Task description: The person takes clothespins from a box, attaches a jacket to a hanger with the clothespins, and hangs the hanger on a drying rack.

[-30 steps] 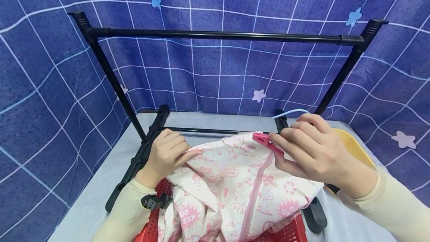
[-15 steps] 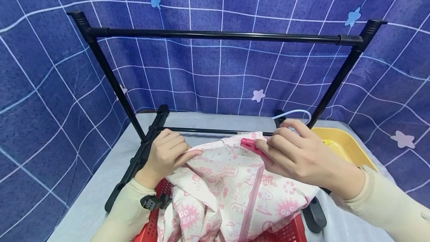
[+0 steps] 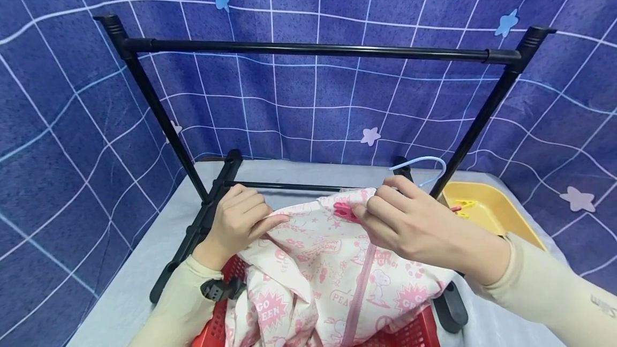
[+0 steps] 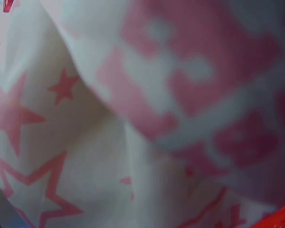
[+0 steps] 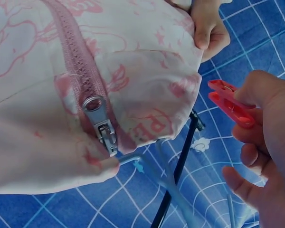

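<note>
A white zip-up garment with pink cartoon prints (image 3: pixel 332 288) spreads across the lower middle of the head view. My left hand (image 3: pixel 241 218) pinches its upper edge between thumb and fingers. A pink clothespin (image 3: pixel 344 211) is pinched in my right hand (image 3: pixel 409 221), its nose end overlapping the garment's top edge in the head view. In the right wrist view, the clothespin (image 5: pixel 228 102) stands apart from the fabric, beside its edge. The zipper pull (image 5: pixel 104 128) sits at the top of the pink zipper. A light blue hanger hook (image 3: pixel 424 158) rises behind my right hand; printed fabric fills the left wrist view.
A black rack with a top bar (image 3: pixel 313 48) stands behind the hands. Under the garment is a red basket (image 3: pixel 409 333). At right, a yellow tray (image 3: pixel 506 202) contains yellow clothespins (image 3: pixel 465 206). A purple-blue grid curtain hangs behind the rack.
My right hand has moved left along the garment's top edge with the clothespin, uncovering more of the yellow tray and the hanger hook. My left hand has stayed in place.
</note>
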A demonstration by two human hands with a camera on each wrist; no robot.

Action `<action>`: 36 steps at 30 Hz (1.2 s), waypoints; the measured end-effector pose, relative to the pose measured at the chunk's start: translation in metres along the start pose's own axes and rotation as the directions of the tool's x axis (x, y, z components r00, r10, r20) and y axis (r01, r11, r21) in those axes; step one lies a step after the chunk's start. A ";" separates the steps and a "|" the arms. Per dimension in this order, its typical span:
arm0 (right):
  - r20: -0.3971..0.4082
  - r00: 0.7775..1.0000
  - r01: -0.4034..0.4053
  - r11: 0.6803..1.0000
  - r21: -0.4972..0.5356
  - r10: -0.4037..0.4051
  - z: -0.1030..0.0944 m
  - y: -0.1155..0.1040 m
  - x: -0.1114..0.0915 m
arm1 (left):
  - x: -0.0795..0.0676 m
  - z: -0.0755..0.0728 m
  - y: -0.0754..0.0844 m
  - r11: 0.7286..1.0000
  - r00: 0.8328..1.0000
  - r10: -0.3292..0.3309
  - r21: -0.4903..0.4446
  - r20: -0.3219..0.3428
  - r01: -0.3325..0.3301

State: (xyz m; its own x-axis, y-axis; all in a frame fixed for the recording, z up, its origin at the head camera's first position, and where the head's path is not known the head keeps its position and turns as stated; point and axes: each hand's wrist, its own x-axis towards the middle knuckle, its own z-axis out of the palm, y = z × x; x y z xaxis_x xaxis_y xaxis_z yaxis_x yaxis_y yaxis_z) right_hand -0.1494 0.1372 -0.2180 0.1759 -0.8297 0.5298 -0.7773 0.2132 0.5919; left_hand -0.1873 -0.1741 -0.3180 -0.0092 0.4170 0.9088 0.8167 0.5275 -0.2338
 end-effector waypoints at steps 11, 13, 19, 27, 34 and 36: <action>0.095 0.995 0.002 1.000 -0.006 -0.002 0.001 -0.005 0.007 | 0.003 -0.002 0.000 1.000 1.000 0.011 0.001 -0.003 -0.011; 0.121 0.993 0.011 0.999 -0.031 -0.008 0.002 -0.006 0.008 | 0.003 -0.002 0.001 1.000 1.000 0.014 0.000 -0.003 -0.014; 0.125 0.992 0.038 0.995 -0.090 -0.026 0.005 -0.006 0.013 | 0.003 -0.002 0.002 1.000 1.000 0.017 -0.009 -0.005 -0.017; 0.198 0.980 0.045 0.990 -0.132 -0.019 0.003 -0.008 0.019 | 0.004 -0.002 0.004 1.000 1.000 0.020 -0.014 -0.003 -0.020; 0.246 0.969 0.058 0.983 -0.173 -0.014 0.002 -0.005 0.025 | 0.005 -0.002 0.005 1.000 1.000 0.021 -0.010 0.014 -0.020; 0.261 0.965 0.054 0.984 -0.171 -0.008 0.003 -0.005 0.027 | 0.004 -0.003 0.005 1.000 1.000 0.019 -0.008 0.015 -0.019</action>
State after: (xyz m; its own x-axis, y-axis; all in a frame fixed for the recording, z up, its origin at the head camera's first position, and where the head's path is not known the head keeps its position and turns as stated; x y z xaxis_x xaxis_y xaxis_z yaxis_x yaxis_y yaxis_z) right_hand -0.1427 0.1123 -0.2083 0.0186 -0.9371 0.3486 -0.6523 0.2529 0.7146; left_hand -0.1814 -0.1715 -0.3144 -0.0025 0.4382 0.8989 0.8216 0.5133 -0.2479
